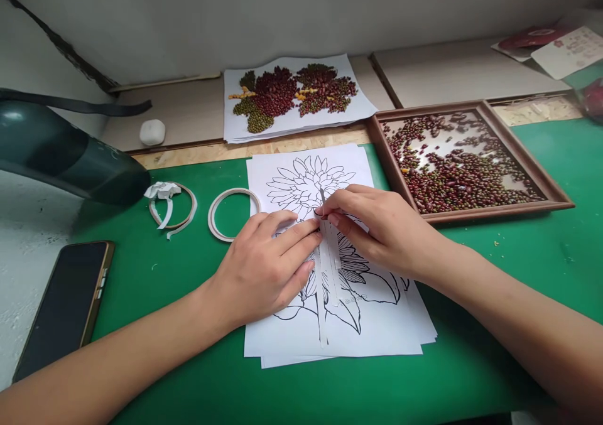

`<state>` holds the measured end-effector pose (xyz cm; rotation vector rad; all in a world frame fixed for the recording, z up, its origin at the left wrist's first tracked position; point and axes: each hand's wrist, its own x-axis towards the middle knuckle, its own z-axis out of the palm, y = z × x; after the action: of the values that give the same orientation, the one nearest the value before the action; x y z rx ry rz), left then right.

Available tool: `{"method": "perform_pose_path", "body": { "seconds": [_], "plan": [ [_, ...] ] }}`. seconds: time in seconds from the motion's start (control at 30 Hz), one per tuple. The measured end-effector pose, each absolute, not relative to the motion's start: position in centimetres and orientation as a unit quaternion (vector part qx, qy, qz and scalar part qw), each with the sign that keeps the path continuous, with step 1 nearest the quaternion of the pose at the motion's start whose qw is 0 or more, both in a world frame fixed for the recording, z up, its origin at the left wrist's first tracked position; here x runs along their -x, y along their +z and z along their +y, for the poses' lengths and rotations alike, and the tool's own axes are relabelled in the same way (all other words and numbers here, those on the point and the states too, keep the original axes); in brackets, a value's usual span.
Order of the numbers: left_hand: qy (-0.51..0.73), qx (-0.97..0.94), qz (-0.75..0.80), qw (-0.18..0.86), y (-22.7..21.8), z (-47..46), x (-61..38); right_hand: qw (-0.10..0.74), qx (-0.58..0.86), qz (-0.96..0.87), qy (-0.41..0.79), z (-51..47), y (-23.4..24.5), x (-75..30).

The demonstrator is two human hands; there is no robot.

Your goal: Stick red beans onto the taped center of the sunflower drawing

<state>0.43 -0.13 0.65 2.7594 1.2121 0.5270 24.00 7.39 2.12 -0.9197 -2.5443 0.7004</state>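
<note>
A stack of white sheets with a black line drawing of a flower [306,180] lies on the green mat [518,268]. My left hand [264,268] rests flat on the left part of the drawing, fingers pressing the paper. My right hand [381,227] pinches the top end of a narrow white tape strip [330,255] that runs down the flower's stem. Both hands' fingertips meet near the middle of the flower.
Two tape rolls [233,211] [172,208] lie left of the sheets. A wooden frame tray [541,180] of red and green beans sits at right. A finished bean picture [292,95] lies behind. A phone [63,306] and a dark lamp head [66,155] are at left.
</note>
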Motion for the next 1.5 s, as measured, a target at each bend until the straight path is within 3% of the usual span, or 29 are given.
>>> {"method": "perform_pose_path", "body": {
  "seconds": [0.23, 1.5],
  "plan": [
    [0.171, -0.897, 0.4, 0.083, 0.68, 0.0, -0.3, 0.163, 0.33, -0.895, 0.251, 7.38, 2.25, -23.95],
    [0.18, -0.901, 0.39, 0.06, 0.78, -0.12, -0.19, 0.158, 0.322, -0.9, 0.249, 7.42, 2.22, -24.01]
  ]
}}
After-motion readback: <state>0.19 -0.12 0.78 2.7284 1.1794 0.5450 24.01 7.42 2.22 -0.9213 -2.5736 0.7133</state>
